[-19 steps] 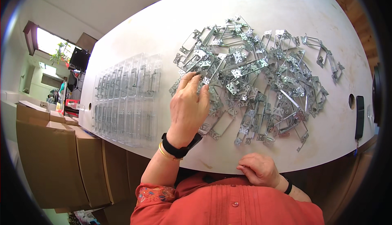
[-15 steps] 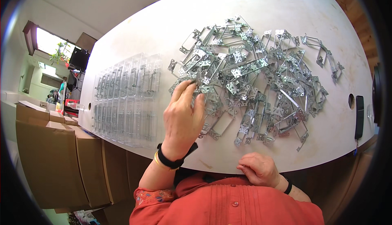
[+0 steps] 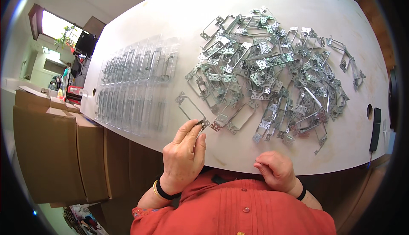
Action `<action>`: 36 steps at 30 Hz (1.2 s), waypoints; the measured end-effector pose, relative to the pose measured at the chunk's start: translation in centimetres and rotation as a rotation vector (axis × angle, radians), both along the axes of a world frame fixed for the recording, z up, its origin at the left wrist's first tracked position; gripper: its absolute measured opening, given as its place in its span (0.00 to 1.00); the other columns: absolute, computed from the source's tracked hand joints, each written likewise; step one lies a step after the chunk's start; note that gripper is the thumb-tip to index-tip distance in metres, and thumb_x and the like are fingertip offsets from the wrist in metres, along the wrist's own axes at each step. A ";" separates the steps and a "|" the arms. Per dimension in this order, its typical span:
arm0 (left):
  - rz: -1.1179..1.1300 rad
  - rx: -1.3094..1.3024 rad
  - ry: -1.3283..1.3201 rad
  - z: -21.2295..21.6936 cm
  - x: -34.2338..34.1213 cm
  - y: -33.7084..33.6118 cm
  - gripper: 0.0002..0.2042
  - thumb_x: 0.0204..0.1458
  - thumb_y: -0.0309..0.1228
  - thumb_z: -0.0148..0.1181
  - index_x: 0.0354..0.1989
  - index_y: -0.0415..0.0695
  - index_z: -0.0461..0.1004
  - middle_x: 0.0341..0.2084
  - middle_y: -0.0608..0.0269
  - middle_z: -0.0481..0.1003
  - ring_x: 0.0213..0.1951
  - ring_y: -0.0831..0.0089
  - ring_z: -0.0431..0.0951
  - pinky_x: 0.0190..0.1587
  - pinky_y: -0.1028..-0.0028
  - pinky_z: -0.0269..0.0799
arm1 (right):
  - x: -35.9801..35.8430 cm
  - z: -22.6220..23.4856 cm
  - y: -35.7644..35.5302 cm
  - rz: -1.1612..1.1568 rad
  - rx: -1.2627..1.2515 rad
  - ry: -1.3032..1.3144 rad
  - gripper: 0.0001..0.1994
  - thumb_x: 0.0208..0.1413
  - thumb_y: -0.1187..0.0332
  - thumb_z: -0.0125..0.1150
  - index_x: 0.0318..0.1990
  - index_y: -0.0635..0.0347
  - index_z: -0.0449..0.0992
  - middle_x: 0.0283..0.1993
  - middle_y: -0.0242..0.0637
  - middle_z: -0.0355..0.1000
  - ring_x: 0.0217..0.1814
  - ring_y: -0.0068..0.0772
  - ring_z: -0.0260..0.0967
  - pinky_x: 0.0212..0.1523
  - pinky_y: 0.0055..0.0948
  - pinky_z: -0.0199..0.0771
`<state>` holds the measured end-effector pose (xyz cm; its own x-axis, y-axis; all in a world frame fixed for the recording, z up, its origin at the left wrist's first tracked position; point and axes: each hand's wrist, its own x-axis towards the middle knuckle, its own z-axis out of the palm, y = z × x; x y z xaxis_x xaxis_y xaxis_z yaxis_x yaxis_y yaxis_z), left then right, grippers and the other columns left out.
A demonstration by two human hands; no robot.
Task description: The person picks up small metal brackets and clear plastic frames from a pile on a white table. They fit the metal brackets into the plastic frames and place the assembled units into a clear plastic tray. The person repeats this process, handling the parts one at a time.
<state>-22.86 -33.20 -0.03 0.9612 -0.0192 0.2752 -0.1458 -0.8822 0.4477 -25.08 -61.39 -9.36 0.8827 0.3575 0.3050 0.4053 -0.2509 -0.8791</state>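
Note:
A wide heap of shiny metal brackets point(image 3: 266, 62) covers the middle and right of the white table. They are thin rectangular wire frames with punched plates at the ends. My left hand point(image 3: 181, 156) is closed, its fingertips pinching the near end of one metal bracket point(image 3: 190, 108) just left of the heap. That bracket's far end points up and left. At the table's front edge my right hand point(image 3: 276, 171) is curled shut, with nothing visible in it. Clear plastic trays point(image 3: 142, 85) on the left hold rows of similar metal pieces in their slots.
The white table point(image 3: 187, 17) has a curved front edge close to me. A dark handheld object point(image 3: 375, 128) lies at its right edge, beside a round hole point(image 3: 370, 111). Cardboard boxes point(image 3: 47, 154) stand below on the left.
My left hand has drawn back toward me from the heap with a bracket in its fingers. My right hand stays curled at the table's edge. The view has shifted slightly.

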 end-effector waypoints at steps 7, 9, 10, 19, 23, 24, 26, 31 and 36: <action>-0.049 0.019 0.047 -1.4 -1.7 1.4 0.09 0.64 0.21 0.67 0.50 0.33 0.86 0.51 0.46 0.86 0.29 0.60 0.86 0.35 0.66 0.81 | -0.1 -0.3 0.6 -0.033 -0.026 -0.038 0.11 0.59 0.78 0.77 0.46 0.59 0.82 0.42 0.42 0.83 0.37 0.46 0.80 0.36 0.38 0.80; -0.087 0.023 0.079 -2.2 -2.1 2.2 0.09 0.64 0.21 0.67 0.49 0.33 0.86 0.51 0.45 0.86 0.30 0.56 0.86 0.36 0.64 0.83 | -0.2 -0.3 0.6 -0.039 -0.044 -0.033 0.11 0.60 0.78 0.77 0.47 0.58 0.82 0.42 0.42 0.83 0.37 0.46 0.80 0.36 0.38 0.80; -0.111 0.054 0.115 -2.6 -2.3 2.5 0.05 0.63 0.22 0.67 0.43 0.34 0.85 0.52 0.42 0.85 0.32 0.53 0.87 0.36 0.62 0.83 | -0.2 -0.3 0.7 -0.044 -0.049 -0.034 0.11 0.60 0.78 0.77 0.47 0.58 0.82 0.42 0.42 0.83 0.37 0.45 0.80 0.36 0.37 0.79; -0.024 -0.062 0.159 -4.3 -3.3 3.7 0.11 0.59 0.23 0.74 0.46 0.39 0.78 0.58 0.43 0.79 0.27 0.62 0.84 0.31 0.64 0.81 | -0.2 -0.3 1.2 -0.070 -0.125 -0.078 0.09 0.63 0.79 0.75 0.47 0.61 0.81 0.42 0.43 0.81 0.39 0.43 0.79 0.37 0.34 0.78; -0.032 -0.129 0.134 -5.2 -3.5 3.8 0.15 0.57 0.20 0.74 0.51 0.38 0.78 0.55 0.48 0.79 0.28 0.66 0.80 0.31 0.68 0.79 | -0.5 -0.6 1.3 -0.084 -0.142 -0.061 0.09 0.64 0.78 0.75 0.47 0.61 0.81 0.42 0.42 0.82 0.38 0.39 0.79 0.36 0.32 0.78; -0.053 -0.135 0.112 -5.5 -3.4 4.2 0.18 0.56 0.19 0.74 0.54 0.37 0.78 0.56 0.49 0.79 0.29 0.67 0.79 0.33 0.68 0.79 | -0.3 -0.7 1.5 -0.086 -0.138 -0.078 0.09 0.64 0.78 0.75 0.47 0.61 0.81 0.42 0.42 0.82 0.38 0.39 0.79 0.36 0.31 0.78; -0.059 -0.153 0.097 -6.2 -3.9 4.1 0.21 0.55 0.19 0.74 0.58 0.37 0.78 0.57 0.48 0.78 0.28 0.66 0.78 0.33 0.67 0.79 | -0.6 -0.7 1.4 -0.094 -0.151 -0.062 0.09 0.64 0.78 0.75 0.47 0.61 0.81 0.42 0.42 0.82 0.38 0.39 0.79 0.36 0.31 0.78; -0.114 -0.105 0.082 -6.7 -4.3 4.3 0.30 0.53 0.20 0.76 0.67 0.36 0.74 0.59 0.45 0.76 0.38 0.58 0.84 0.40 0.64 0.83 | -0.6 -0.8 1.5 -0.111 -0.181 -0.075 0.08 0.64 0.77 0.75 0.47 0.61 0.81 0.41 0.43 0.82 0.37 0.39 0.79 0.35 0.32 0.77; -0.167 -0.071 0.084 -6.8 -5.0 4.0 0.35 0.50 0.26 0.80 0.68 0.35 0.73 0.60 0.44 0.76 0.50 0.50 0.86 0.49 0.61 0.86 | -0.7 -0.7 1.9 -0.129 -0.193 -0.050 0.07 0.66 0.78 0.73 0.46 0.62 0.81 0.41 0.42 0.82 0.34 0.37 0.77 0.34 0.31 0.75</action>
<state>-27.88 -29.22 -6.86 0.9659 -0.1640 0.2002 -0.2471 -0.8148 0.5245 -25.76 -59.52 -10.03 0.9103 0.2988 0.2865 0.4010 -0.4650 -0.7893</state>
